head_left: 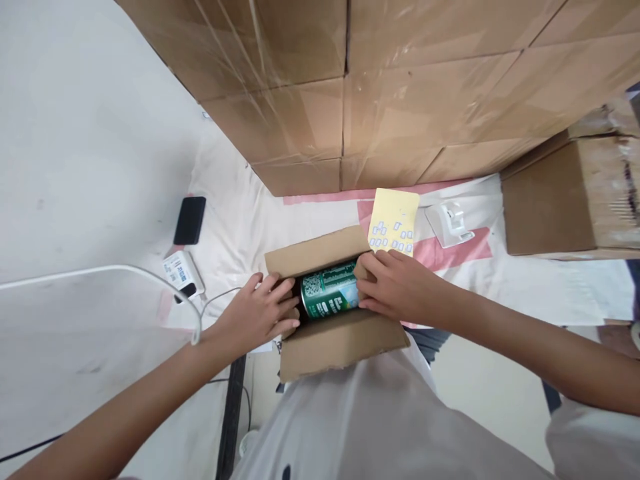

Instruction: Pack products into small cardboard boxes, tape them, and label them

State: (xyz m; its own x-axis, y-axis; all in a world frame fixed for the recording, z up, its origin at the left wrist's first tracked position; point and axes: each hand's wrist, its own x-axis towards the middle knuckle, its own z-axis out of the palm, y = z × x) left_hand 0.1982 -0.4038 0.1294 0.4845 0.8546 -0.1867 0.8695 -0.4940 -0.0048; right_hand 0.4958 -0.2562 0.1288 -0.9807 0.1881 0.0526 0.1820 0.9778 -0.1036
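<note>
In front of my body is a small cardboard box (345,340) with its top open and its two long flaps folded outward. Inside lies a green can (330,291) on its side, with white print and a square code on its label. My left hand (270,303) grips the box's left end, fingers bent over the short flap there. At the opposite end my right hand (383,283) has its fingers curled over the right short flap, partly covering the can's end.
Tape-wrapped cartons (390,113) are stacked at the back. A larger open carton (550,200) stands at the right. A yellow sticker sheet (395,217), a white tape dispenser (447,223), a black phone (190,220) and a white labelled device (181,272) lie on the cloth.
</note>
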